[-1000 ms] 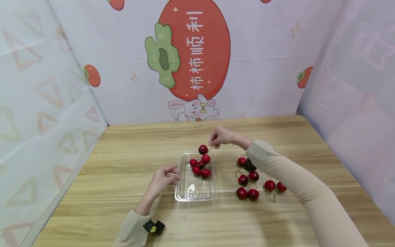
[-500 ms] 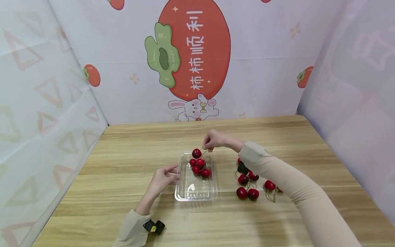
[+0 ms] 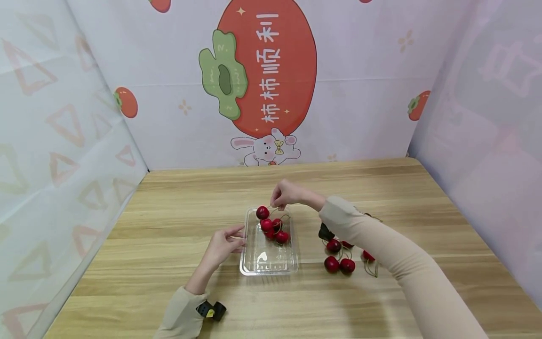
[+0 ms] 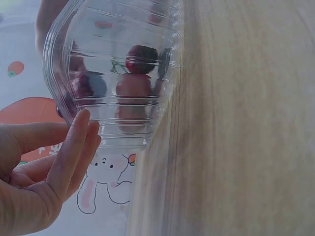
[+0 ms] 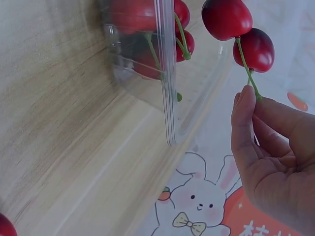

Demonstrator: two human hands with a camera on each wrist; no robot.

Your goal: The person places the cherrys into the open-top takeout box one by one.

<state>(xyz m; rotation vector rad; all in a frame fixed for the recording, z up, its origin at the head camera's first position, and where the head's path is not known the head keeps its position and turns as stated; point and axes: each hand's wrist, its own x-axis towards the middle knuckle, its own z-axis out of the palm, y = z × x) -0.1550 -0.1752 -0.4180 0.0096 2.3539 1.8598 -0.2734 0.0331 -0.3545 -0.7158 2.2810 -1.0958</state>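
A clear plastic tray [image 3: 258, 266] sits mid-table with several red cherries [image 3: 276, 231] piled at its far end. My right hand [image 3: 277, 203] pinches the green stem of a cherry pair [image 3: 262, 212] hanging just over the tray's far left corner. In the right wrist view the cherry pair [image 5: 240, 32] dangles from my fingertips [image 5: 245, 110] beside the tray wall [image 5: 167, 73]. My left hand [image 3: 239, 238] rests against the tray's left side. In the left wrist view its straight fingers [image 4: 78, 142] touch the tray wall [image 4: 98, 39], with cherries [image 4: 140, 56] showing through it.
More loose cherries [image 3: 338, 264] with stems lie on the wooden table [image 3: 169, 221] right of the tray, partly hidden by my right forearm [image 3: 381, 249]. Printed backdrop panels [image 3: 267, 80] close in the table at the back and both sides.
My right hand has carried the cherry pair leftward and lower, from beyond the tray's far right edge to its far left corner. The left hand and tray have stayed put.
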